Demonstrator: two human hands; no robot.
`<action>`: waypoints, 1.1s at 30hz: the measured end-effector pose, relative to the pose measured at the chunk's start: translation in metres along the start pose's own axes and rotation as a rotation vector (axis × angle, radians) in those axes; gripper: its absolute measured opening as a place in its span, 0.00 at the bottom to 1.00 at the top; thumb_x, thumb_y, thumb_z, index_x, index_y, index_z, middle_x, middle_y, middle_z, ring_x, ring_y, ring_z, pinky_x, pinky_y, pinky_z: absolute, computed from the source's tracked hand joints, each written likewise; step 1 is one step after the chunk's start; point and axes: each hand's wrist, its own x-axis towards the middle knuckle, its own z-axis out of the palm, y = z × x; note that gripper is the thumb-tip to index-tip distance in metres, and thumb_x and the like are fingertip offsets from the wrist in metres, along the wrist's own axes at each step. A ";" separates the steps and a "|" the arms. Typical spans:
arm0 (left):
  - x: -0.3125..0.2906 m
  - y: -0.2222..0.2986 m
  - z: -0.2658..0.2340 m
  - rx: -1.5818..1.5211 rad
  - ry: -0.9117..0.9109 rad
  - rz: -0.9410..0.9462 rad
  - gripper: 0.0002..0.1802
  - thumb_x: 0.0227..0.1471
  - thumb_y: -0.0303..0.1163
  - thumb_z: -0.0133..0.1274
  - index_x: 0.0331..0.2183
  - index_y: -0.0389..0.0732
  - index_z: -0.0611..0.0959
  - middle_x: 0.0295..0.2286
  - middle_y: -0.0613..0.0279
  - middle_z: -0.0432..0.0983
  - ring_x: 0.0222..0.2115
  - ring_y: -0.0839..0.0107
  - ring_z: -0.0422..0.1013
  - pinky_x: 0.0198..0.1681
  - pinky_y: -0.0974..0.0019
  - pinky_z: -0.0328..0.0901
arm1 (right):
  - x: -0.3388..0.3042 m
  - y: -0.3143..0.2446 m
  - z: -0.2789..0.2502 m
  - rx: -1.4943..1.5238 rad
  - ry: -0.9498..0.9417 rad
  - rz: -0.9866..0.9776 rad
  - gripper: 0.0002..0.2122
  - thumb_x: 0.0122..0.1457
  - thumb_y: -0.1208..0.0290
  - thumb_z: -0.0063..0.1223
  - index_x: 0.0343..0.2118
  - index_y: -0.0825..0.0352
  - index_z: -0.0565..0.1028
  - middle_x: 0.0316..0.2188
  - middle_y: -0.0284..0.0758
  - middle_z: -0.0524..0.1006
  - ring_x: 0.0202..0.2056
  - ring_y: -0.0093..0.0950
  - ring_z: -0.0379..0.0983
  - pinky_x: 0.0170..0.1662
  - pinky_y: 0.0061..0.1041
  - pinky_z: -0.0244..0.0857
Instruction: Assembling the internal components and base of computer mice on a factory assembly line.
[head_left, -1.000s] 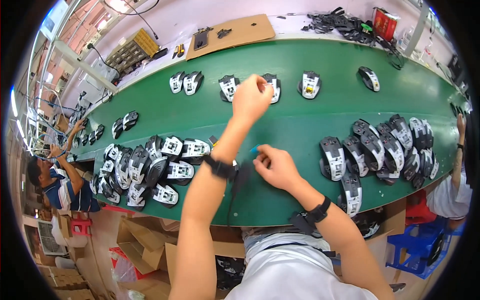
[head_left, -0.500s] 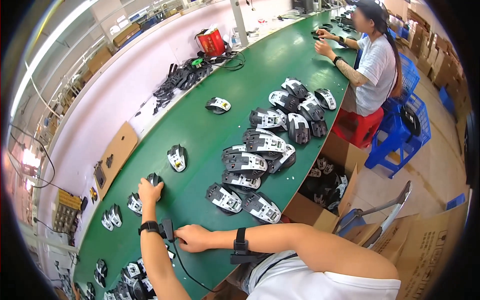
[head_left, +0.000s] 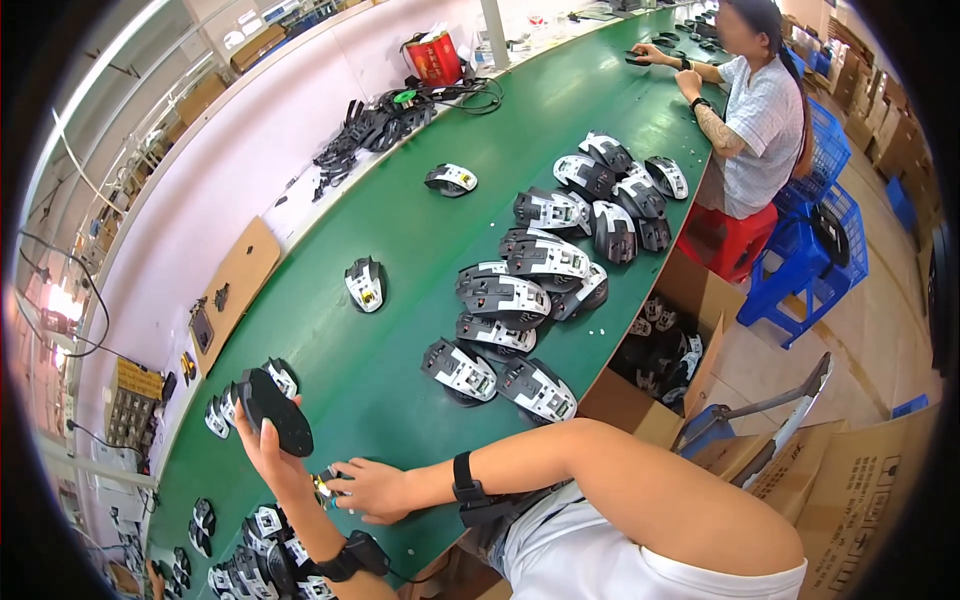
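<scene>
My left hand (head_left: 262, 455) is raised over the left part of the green table, closed round a dark computer mouse (head_left: 277, 412) whose smooth black side faces me. To its right, my right hand (head_left: 372, 491) is low over the table with bent fingers. Its fingertips are at a small yellow and whitish thing (head_left: 323, 488), partly hidden behind my left forearm and too small to name. Beyond the held mouse lies another black-and-white mouse (head_left: 283, 377). A pair of mice (head_left: 217, 416) sits left of it. Farther off, a single opened mouse (head_left: 366, 285) rests alone.
Opened mice (head_left: 515, 295) are heaped along the table's (head_left: 420, 235) right side, more (head_left: 262, 560) at the lower left. A cardboard box (head_left: 650, 400) with mouse parts stands below the edge. Black parts (head_left: 365, 130) and a red bucket (head_left: 434, 60) lie beyond. A co-worker (head_left: 755, 120) sits far right.
My left hand has picked the mouse up off the table, bringing it nearer and turning it. My right hand has shifted slightly, its fingers spreading from a closed fist. The co-worker's hands have moved.
</scene>
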 end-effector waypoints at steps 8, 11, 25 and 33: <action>-0.032 -0.026 -0.018 -0.521 -0.006 -0.190 0.35 0.58 0.56 0.38 0.56 0.39 0.64 0.45 0.49 0.69 0.36 0.58 0.71 0.34 0.64 0.69 | -0.009 0.024 -0.028 -0.070 0.144 0.109 0.12 0.42 0.72 0.54 0.33 0.67 0.75 0.34 0.34 0.71 0.39 0.36 0.65 0.40 0.31 0.62; -0.035 -0.032 -0.024 -0.680 0.005 -0.255 0.35 0.57 0.60 0.37 0.55 0.43 0.66 0.43 0.49 0.70 0.33 0.60 0.67 0.31 0.64 0.68 | -0.009 0.031 -0.043 -0.101 0.094 0.202 0.10 0.42 0.72 0.53 0.30 0.67 0.74 0.33 0.34 0.72 0.38 0.35 0.66 0.39 0.31 0.63; -0.044 -0.058 -0.047 -0.744 0.193 -0.419 0.33 0.58 0.59 0.37 0.49 0.40 0.72 0.39 0.51 0.75 0.31 0.60 0.72 0.27 0.63 0.69 | -0.011 0.061 -0.104 0.732 0.300 0.626 0.14 0.56 0.75 0.53 0.45 0.67 0.70 0.33 0.34 0.79 0.36 0.19 0.74 0.37 0.19 0.67; -0.054 -0.065 -0.037 -0.670 0.148 -0.397 0.32 0.60 0.55 0.34 0.50 0.38 0.71 0.37 0.50 0.74 0.31 0.63 0.75 0.27 0.66 0.72 | -0.010 0.055 -0.101 1.014 0.278 0.774 0.11 0.57 0.76 0.54 0.42 0.71 0.71 0.28 0.31 0.76 0.35 0.19 0.74 0.38 0.17 0.65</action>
